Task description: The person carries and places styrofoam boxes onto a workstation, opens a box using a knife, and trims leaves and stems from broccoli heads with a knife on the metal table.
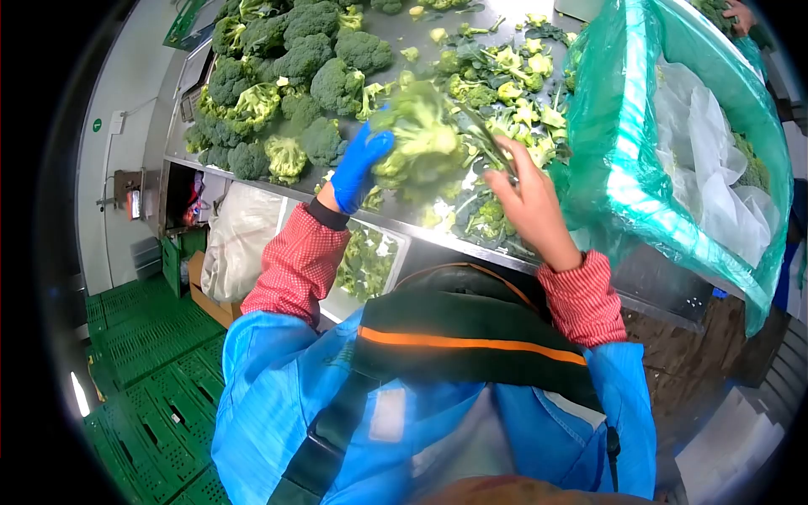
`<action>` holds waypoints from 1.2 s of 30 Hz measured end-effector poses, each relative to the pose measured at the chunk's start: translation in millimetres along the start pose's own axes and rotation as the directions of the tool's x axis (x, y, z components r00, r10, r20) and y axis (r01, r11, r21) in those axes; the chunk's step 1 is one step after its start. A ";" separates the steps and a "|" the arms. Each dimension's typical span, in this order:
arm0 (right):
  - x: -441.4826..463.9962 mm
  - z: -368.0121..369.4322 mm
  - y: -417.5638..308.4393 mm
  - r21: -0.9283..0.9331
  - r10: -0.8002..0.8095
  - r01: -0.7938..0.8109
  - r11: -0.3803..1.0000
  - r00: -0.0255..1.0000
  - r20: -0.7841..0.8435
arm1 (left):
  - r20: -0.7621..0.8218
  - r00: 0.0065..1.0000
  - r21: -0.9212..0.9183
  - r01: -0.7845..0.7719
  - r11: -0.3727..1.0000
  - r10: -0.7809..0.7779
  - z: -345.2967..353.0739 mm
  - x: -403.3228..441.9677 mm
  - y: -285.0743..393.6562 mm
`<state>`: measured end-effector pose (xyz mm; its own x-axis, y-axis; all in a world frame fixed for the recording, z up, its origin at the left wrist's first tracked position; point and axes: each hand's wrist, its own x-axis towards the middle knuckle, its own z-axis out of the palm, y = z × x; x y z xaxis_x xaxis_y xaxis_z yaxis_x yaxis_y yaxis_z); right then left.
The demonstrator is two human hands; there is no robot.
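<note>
My left hand (362,168), in a blue glove, is closed on a head of broccoli (421,135) that is smeared by motion, its pale cut side showing. Close beside it, my right hand (532,195), bare, grips a knife (481,133) whose dark blade points toward the broccoli; the handle is mostly hidden in the fingers. Whole broccoli heads (307,59) are heaped at the left of the metal table (412,35). Cut florets and stalk pieces (509,71) lie scattered behind and beneath my hands.
A crate lined with green plastic (627,160) stands at the right, with white sheeting (703,143) and some broccoli inside. Below the table edge sits a bin of trimmings (366,261). Green crates (156,379) are at lower left. Another person's hand (741,17) shows at the top right.
</note>
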<state>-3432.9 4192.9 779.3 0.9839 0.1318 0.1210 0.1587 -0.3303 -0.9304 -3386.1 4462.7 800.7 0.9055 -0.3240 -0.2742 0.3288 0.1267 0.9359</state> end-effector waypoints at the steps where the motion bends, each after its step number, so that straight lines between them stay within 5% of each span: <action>1: 6.5 4.6 -4.7 0.027 -0.078 0.079 0.997 0.997 -0.009 | 0.034 0.995 -0.104 0.094 0.990 -0.091 11.6 1.9 3.7; 2: 12.7 13.3 0.9 0.071 -0.104 0.106 0.992 0.994 -0.030 | 0.078 0.981 -0.201 0.189 0.961 -0.177 20.4 3.3 5.7; 5: 22.1 26.9 15.8 0.322 0.008 -0.002 0.947 1.000 -0.018 | 0.048 0.986 0.031 0.157 0.987 -0.159 31.0 1.3 5.4; 7: 20.7 16.8 8.3 0.584 0.291 -0.341 0.737 0.939 0.182 | 0.062 0.997 0.216 0.039 0.976 -0.053 31.4 2.2 -5.9; 11: 15.7 32.5 10.1 0.666 0.330 -0.351 0.659 0.930 0.164 | -0.105 0.989 0.284 -0.071 0.956 0.105 39.8 0.8 -40.3; 15: 7.5 25.7 17.6 0.418 0.259 -0.293 0.860 0.956 0.136 | -0.249 0.966 0.204 -0.019 0.979 0.070 30.8 7.6 -33.5; 16: 4.4 20.5 24.8 -0.026 -0.093 0.091 0.995 0.993 -0.069 | -0.265 0.961 0.196 -0.026 0.980 0.078 24.4 9.6 -35.3; 20: -16.1 3.2 10.0 -0.614 -0.275 0.258 0.746 0.959 0.069 | -0.247 0.963 0.259 -0.040 0.965 0.106 5.5 14.3 -22.2; 29: -4.1 8.3 13.9 -0.774 -0.170 0.177 0.608 0.981 0.091 | -0.240 0.970 0.461 0.151 0.874 -0.041 24.7 -0.4 19.1; 32: -5.3 -1.1 66.8 -0.541 -0.033 -0.061 0.839 0.986 -0.163 | -0.255 0.963 0.418 0.189 0.889 -0.084 12.3 -12.3 36.1; 33: -1.1 0.4 56.0 -0.460 0.024 -0.080 0.884 0.992 -0.125 | -0.349 0.934 0.452 0.103 0.886 0.070 -1.9 -13.1 21.1; 36: -11.3 29.6 19.6 -0.174 0.194 -0.189 0.966 0.981 0.016 | -0.317 0.948 0.434 0.134 0.891 0.012 -15.6 -18.8 20.5</action>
<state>-3443.3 4212.6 749.5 0.9945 0.0798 -0.0677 -0.0181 -0.5068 -0.8619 -3392.2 4486.1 821.5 0.9476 -0.0088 -0.3193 0.2977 -0.3378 0.8929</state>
